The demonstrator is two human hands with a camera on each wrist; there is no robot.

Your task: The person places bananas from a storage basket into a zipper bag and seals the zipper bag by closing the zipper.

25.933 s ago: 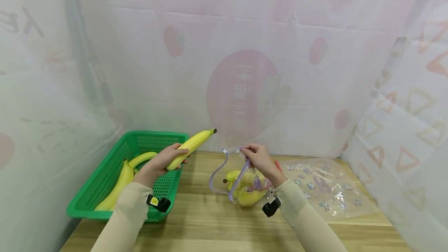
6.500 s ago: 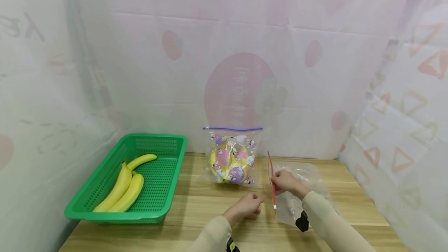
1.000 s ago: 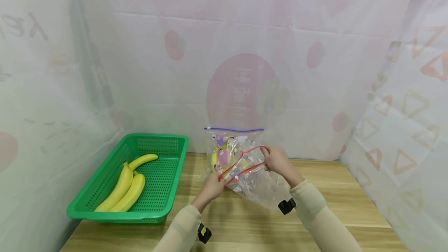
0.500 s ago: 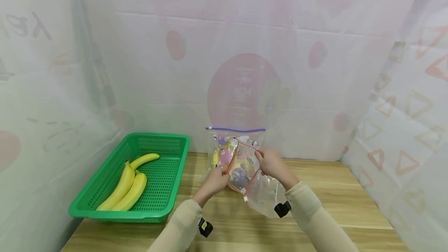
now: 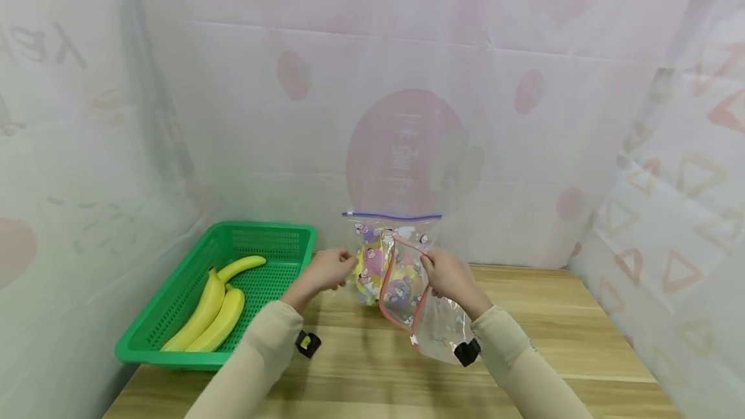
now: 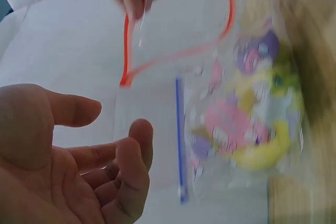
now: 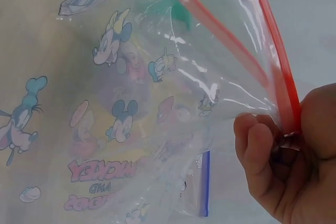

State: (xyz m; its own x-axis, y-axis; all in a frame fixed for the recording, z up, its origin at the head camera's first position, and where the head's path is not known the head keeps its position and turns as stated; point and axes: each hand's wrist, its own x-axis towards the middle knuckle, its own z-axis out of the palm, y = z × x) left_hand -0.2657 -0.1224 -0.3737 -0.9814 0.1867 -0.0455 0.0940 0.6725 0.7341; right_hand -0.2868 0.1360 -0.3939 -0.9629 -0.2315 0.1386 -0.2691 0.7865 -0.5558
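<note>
My right hand (image 5: 453, 280) pinches the red-edged rim of a clear zip bag (image 5: 438, 332), whose mouth gapes toward the left. Cartoon figures are printed on this bag (image 7: 123, 121) in the right wrist view. My left hand (image 5: 327, 269) is off the bag, between it and the green basket (image 5: 174, 359), with nothing in its fingers. In the left wrist view the left hand (image 6: 86, 169) has its thumb apart from loosely bent fingers. Behind the red-edged bag, a purple-zip bag (image 5: 371, 257) stands against the backdrop, closed along its top, with yellow bananas inside.
Several bananas (image 5: 221, 325) lie in the left part of the basket. A printed white sheet (image 5: 262, 121) forms the back and side walls. Bare wooden tabletop (image 5: 541, 315) extends on the right.
My left hand has let go of the red-edged bag and moved left toward the basket. The right hand keeps its pinch, with the bag's mouth spread wider than a second ago.
</note>
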